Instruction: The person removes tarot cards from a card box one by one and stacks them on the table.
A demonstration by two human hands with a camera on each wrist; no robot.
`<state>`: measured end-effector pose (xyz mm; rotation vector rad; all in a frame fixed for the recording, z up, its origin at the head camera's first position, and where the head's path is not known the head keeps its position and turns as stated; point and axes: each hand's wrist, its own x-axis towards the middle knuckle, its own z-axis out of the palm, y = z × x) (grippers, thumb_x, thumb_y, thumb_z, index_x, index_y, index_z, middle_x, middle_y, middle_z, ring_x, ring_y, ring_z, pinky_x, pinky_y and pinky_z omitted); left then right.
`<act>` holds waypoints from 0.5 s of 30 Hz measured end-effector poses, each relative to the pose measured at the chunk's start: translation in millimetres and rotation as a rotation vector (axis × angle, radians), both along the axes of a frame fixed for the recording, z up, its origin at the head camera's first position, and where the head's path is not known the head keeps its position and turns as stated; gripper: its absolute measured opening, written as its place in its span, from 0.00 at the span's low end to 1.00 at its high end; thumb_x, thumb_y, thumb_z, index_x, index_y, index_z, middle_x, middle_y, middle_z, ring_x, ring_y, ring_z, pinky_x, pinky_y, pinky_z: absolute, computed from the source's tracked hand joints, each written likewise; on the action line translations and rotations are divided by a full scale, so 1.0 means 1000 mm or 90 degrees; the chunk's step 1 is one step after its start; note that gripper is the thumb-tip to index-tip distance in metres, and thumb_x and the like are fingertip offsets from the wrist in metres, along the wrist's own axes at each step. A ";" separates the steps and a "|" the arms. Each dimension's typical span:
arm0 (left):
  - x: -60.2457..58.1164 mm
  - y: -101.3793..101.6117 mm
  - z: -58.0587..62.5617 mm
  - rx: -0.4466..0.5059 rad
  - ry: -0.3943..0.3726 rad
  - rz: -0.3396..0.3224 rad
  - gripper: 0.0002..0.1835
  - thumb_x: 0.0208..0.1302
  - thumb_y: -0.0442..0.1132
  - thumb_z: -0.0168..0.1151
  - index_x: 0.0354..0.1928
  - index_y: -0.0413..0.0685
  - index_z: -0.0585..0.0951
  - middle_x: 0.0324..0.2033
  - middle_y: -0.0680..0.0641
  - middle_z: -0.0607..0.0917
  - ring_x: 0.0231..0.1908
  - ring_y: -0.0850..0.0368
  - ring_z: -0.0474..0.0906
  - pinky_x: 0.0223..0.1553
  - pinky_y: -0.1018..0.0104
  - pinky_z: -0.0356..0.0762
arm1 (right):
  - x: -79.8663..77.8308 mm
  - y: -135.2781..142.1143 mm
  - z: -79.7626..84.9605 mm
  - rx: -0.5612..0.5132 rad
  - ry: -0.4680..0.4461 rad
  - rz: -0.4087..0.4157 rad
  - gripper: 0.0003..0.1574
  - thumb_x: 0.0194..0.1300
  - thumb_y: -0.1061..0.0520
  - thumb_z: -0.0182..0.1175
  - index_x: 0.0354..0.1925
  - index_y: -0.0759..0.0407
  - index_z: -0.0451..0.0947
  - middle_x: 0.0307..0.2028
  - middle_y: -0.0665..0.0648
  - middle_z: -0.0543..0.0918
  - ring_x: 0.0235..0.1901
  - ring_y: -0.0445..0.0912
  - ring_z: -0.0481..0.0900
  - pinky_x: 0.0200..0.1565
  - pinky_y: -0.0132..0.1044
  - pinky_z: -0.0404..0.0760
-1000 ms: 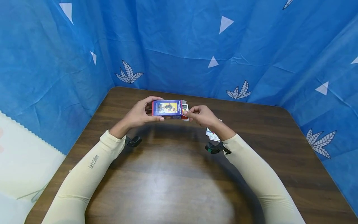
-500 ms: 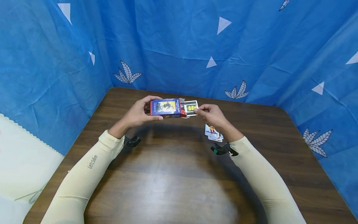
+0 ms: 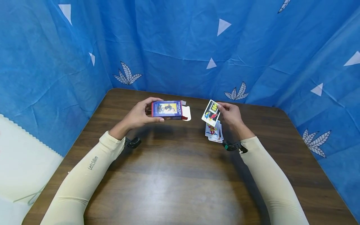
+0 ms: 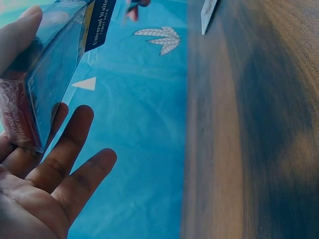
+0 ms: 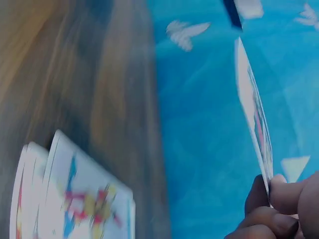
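My left hand (image 3: pixel 139 114) grips a blue and red tarot card box (image 3: pixel 168 108) by its left end, thumb along the near side. The box's white end flap (image 3: pixel 186 113) hangs out on the right. In the left wrist view, two fingers (image 4: pixel 75 154) stick out away from the box (image 4: pixel 55 64). My right hand (image 3: pixel 231 115) pinches a picture card (image 3: pixel 211 113) between thumb and fingers at its right corner. That card is in the air, tilted, just above a small loose pile of cards (image 3: pixel 214 132). The right wrist view shows the card (image 5: pixel 254 109) nearly edge-on, with the pile (image 5: pixel 84 199) lower left.
Both hands are over a dark brown wooden table (image 3: pixel 157 181). A blue curtain (image 3: pixel 180 37) with white triangles and leaf prints hangs behind its far edge. White cloth (image 3: pixel 25 162) lies beyond the left edge.
My right hand has drawn the card out of the box's open end and carried it right, over the pile. My left hand and the box have stayed almost still.
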<state>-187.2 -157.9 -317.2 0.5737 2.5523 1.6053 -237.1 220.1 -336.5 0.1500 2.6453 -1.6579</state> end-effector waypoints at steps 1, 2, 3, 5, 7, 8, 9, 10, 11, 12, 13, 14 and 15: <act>0.000 0.000 0.000 0.000 -0.001 -0.002 0.40 0.50 0.43 0.79 0.66 0.55 0.70 0.57 0.44 0.76 0.50 0.46 0.77 0.56 0.47 0.76 | -0.002 0.003 -0.003 0.018 0.000 -0.002 0.23 0.74 0.49 0.54 0.61 0.59 0.77 0.44 0.57 0.81 0.35 0.44 0.74 0.33 0.32 0.73; -0.001 0.000 0.000 -0.001 -0.002 -0.004 0.40 0.50 0.43 0.79 0.66 0.54 0.70 0.57 0.44 0.77 0.50 0.46 0.77 0.56 0.47 0.76 | -0.004 0.006 -0.007 0.041 0.000 -0.004 0.24 0.73 0.48 0.55 0.60 0.59 0.78 0.47 0.59 0.81 0.39 0.45 0.74 0.38 0.33 0.75; -0.001 0.000 -0.001 -0.002 -0.002 -0.006 0.40 0.50 0.43 0.79 0.66 0.54 0.70 0.57 0.44 0.77 0.50 0.46 0.77 0.56 0.47 0.76 | -0.005 0.009 -0.011 0.058 0.002 -0.004 0.23 0.73 0.49 0.56 0.58 0.61 0.78 0.49 0.62 0.82 0.42 0.46 0.75 0.42 0.34 0.75; -0.002 0.001 -0.002 -0.005 -0.005 -0.011 0.40 0.50 0.43 0.79 0.66 0.54 0.70 0.58 0.44 0.77 0.51 0.46 0.78 0.57 0.46 0.76 | -0.008 0.015 -0.020 0.085 -0.003 -0.004 0.23 0.71 0.49 0.59 0.55 0.63 0.80 0.49 0.65 0.83 0.44 0.48 0.77 0.46 0.37 0.75; -0.002 0.002 -0.004 -0.010 -0.008 -0.014 0.40 0.51 0.43 0.78 0.66 0.55 0.70 0.58 0.44 0.77 0.51 0.46 0.78 0.57 0.46 0.76 | -0.011 0.020 -0.029 0.115 -0.011 0.001 0.22 0.70 0.49 0.60 0.52 0.64 0.81 0.47 0.66 0.83 0.43 0.48 0.77 0.46 0.38 0.75; -0.002 0.002 -0.005 -0.015 -0.011 -0.015 0.40 0.51 0.44 0.78 0.66 0.55 0.70 0.58 0.44 0.77 0.51 0.46 0.78 0.57 0.47 0.76 | -0.011 0.022 -0.033 0.135 -0.014 0.005 0.21 0.70 0.49 0.60 0.51 0.64 0.81 0.46 0.65 0.83 0.41 0.48 0.75 0.43 0.38 0.75; -0.002 0.003 -0.006 -0.021 -0.016 -0.015 0.40 0.51 0.45 0.78 0.66 0.55 0.70 0.58 0.44 0.77 0.52 0.46 0.78 0.57 0.47 0.76 | -0.012 0.023 -0.038 0.149 -0.018 0.006 0.20 0.70 0.49 0.61 0.50 0.64 0.81 0.45 0.65 0.83 0.40 0.48 0.75 0.40 0.37 0.74; -0.002 0.003 -0.008 -0.027 -0.022 -0.017 0.40 0.51 0.46 0.78 0.66 0.56 0.70 0.58 0.43 0.77 0.52 0.46 0.77 0.57 0.47 0.76 | -0.013 0.024 -0.041 0.164 -0.024 0.007 0.20 0.70 0.49 0.61 0.49 0.64 0.81 0.44 0.64 0.83 0.38 0.48 0.74 0.37 0.37 0.73; -0.003 0.004 -0.010 -0.033 -0.029 -0.018 0.41 0.51 0.48 0.78 0.66 0.56 0.69 0.58 0.43 0.77 0.53 0.46 0.77 0.58 0.47 0.76 | -0.013 0.024 -0.045 0.177 -0.030 0.009 0.20 0.70 0.49 0.60 0.48 0.64 0.81 0.43 0.64 0.83 0.37 0.48 0.74 0.36 0.36 0.72; -0.003 0.005 -0.012 -0.041 -0.037 -0.020 0.41 0.50 0.49 0.78 0.66 0.57 0.69 0.58 0.43 0.77 0.53 0.45 0.77 0.58 0.47 0.76 | -0.014 0.024 -0.048 0.189 -0.036 0.010 0.19 0.70 0.49 0.60 0.48 0.64 0.81 0.42 0.63 0.82 0.37 0.48 0.74 0.35 0.35 0.72; -0.004 0.006 -0.015 -0.049 -0.045 -0.023 0.41 0.50 0.51 0.78 0.66 0.58 0.69 0.58 0.44 0.76 0.54 0.45 0.76 0.58 0.48 0.76 | -0.014 0.024 -0.050 0.202 -0.039 0.012 0.19 0.70 0.49 0.61 0.47 0.64 0.81 0.41 0.63 0.82 0.36 0.49 0.74 0.34 0.35 0.72; -0.004 0.006 -0.017 -0.057 -0.052 -0.026 0.42 0.50 0.53 0.78 0.66 0.59 0.69 0.58 0.44 0.76 0.54 0.45 0.76 0.58 0.48 0.76 | -0.014 0.023 -0.053 0.219 -0.041 0.016 0.19 0.70 0.49 0.61 0.47 0.64 0.82 0.41 0.62 0.82 0.36 0.49 0.74 0.33 0.34 0.72; -0.005 0.006 -0.020 -0.064 -0.060 -0.027 0.42 0.49 0.54 0.78 0.66 0.59 0.69 0.58 0.44 0.76 0.55 0.45 0.75 0.59 0.48 0.76 | -0.014 0.023 -0.055 0.235 -0.042 0.018 0.19 0.69 0.49 0.61 0.46 0.63 0.82 0.40 0.62 0.83 0.36 0.49 0.75 0.33 0.34 0.72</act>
